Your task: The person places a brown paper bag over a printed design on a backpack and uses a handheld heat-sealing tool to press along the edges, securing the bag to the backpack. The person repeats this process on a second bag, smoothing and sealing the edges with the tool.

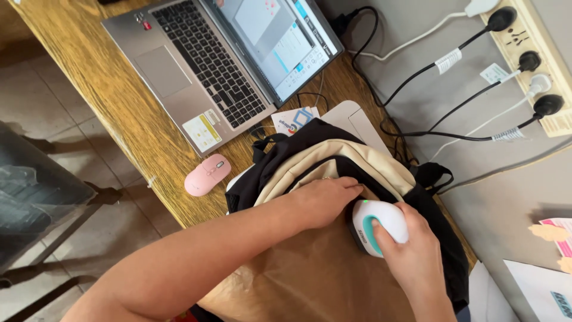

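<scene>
White handheld device [379, 227], upright, right hand [417, 256] gripping

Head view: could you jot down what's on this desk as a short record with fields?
left hand: flat on the brown paper bag
right hand: grip closed on a white and teal handheld device, pressed on the bag
under the paper: black and beige backpack
beside: pink mouse, open laptop
surface: wooden desk

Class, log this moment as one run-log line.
left hand: flat on backpack | right hand: holds white handheld device on brown paper
</scene>
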